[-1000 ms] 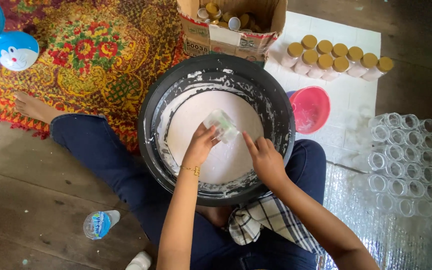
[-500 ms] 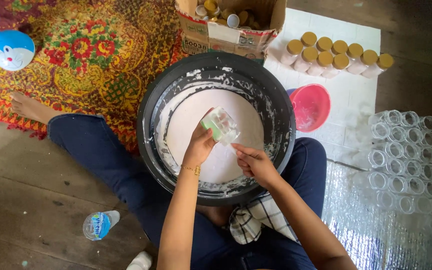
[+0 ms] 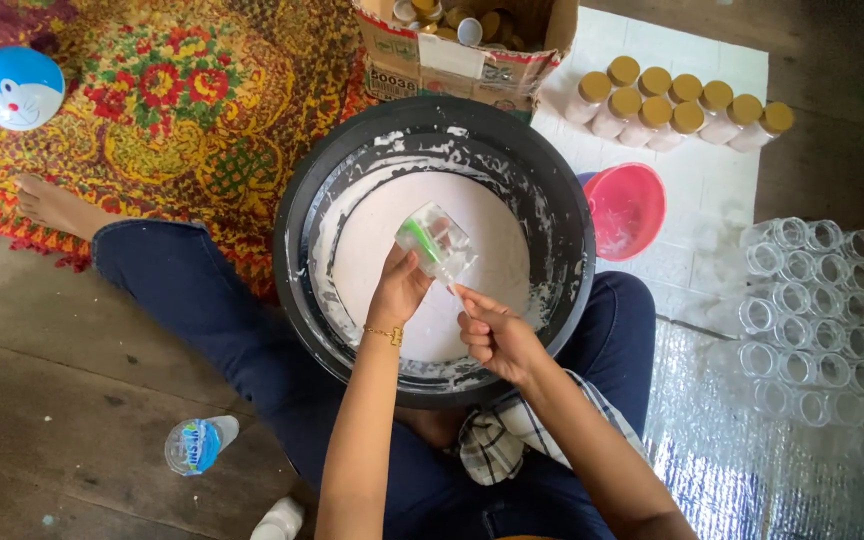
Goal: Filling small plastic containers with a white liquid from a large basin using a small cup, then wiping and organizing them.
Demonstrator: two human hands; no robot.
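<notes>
A big black tub (image 3: 297, 300) rests between my legs, holding a pale pinkish-white liquid (image 3: 482, 215) with smears up its walls. My left hand (image 3: 397, 290) holds a small clear plastic jar (image 3: 435, 240) tilted above the liquid; something green shows inside it. My right hand (image 3: 492, 330) hovers just right of it, fingers loosely curled, fingertips close to the jar's lower edge. I cannot tell whether that hand pinches anything.
A pink bowl (image 3: 627, 205) sits right of the tub. Filled jars with gold lids (image 3: 687, 105) line a white mat behind it. Several empty clear jars (image 3: 817, 310) lie at right. A cardboard box (image 3: 452, 45), patterned rug (image 3: 172, 110) and water bottle (image 3: 197, 445) surround me.
The jar has been lifted a little and tilted over the liquid. My right hand has drawn back from the jar toward me and now sits lower.
</notes>
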